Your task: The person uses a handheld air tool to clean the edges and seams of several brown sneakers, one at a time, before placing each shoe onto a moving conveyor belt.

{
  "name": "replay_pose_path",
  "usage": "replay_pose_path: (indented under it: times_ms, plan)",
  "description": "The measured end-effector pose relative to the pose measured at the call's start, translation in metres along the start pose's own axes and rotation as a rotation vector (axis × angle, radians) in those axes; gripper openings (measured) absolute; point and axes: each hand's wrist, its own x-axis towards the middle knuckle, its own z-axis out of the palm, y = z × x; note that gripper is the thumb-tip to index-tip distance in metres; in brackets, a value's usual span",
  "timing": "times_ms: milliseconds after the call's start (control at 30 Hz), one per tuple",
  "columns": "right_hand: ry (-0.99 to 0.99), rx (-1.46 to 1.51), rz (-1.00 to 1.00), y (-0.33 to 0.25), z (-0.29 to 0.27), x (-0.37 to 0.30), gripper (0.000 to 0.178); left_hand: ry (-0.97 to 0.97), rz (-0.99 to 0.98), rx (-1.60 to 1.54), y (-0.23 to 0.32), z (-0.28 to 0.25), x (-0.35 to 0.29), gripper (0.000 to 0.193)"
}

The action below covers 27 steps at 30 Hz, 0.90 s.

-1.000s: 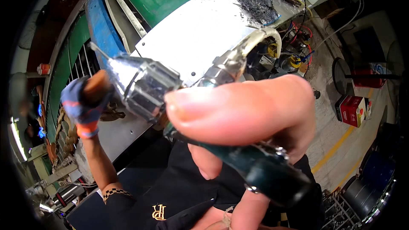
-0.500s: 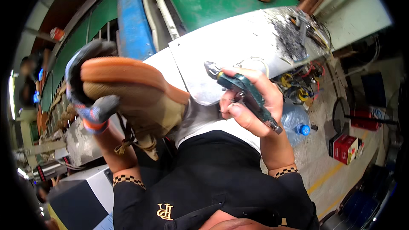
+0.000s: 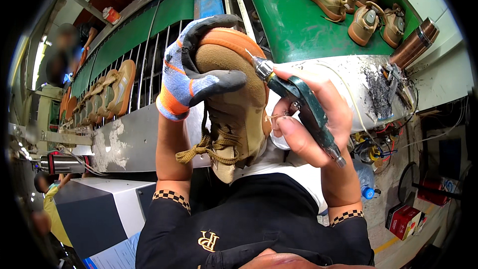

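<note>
My left hand (image 3: pixel 186 69), in a blue-grey knit glove with dark coating and an orange cuff, is closed round the toe of a tan sneaker (image 3: pixel 230 99). The sneaker is raised toe-up, its orange-brown sole edge facing away and to the right, its laces hanging near my chest. In my bare right hand (image 3: pixel 318 114) is a dark green hand tool with a pointed metal nozzle (image 3: pixel 298 99), fingers wrapped round its body. The nozzle's thin tip is at the sole edge near the toe; whether it touches, I cannot tell. A whitish thread-like bit shows by my right thumb.
Several tan sneakers stand on a green surface (image 3: pixel 279 20) at the far right, and more line a rack (image 3: pixel 144 79) at the left. A copper-coloured flask (image 3: pixel 416 42) stands beside scattered tools and dark residue on the white table. A plastic bottle (image 3: pixel 366 179) is at lower right.
The sneaker has swung from the left toward the middle and now stands more upright. The tool's tip has come close to the sole edge. The whole view has shifted.
</note>
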Motion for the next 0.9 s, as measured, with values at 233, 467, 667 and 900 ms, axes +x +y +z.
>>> replay_pose_path:
  times_ms: [233,467,667,900]
  plan:
    - [0.035,0.136,-0.013,0.019,0.007,0.012,0.050,-0.017,-0.021,0.065,-0.013,-0.004,0.011,0.079]
    - [0.094,0.053,-0.047,0.034,0.009,0.022,0.048,-0.020,0.022,-0.137,-0.032,-0.006,0.020,0.065]
    - [0.127,0.163,-0.003,0.061,0.013,-0.012,0.045,0.003,0.003,-0.120,-0.044,-0.010,0.022,0.058]
    - [0.134,0.113,0.020,0.106,0.036,-0.066,0.042,0.052,0.028,-0.147,-0.077,-0.022,0.025,0.053]
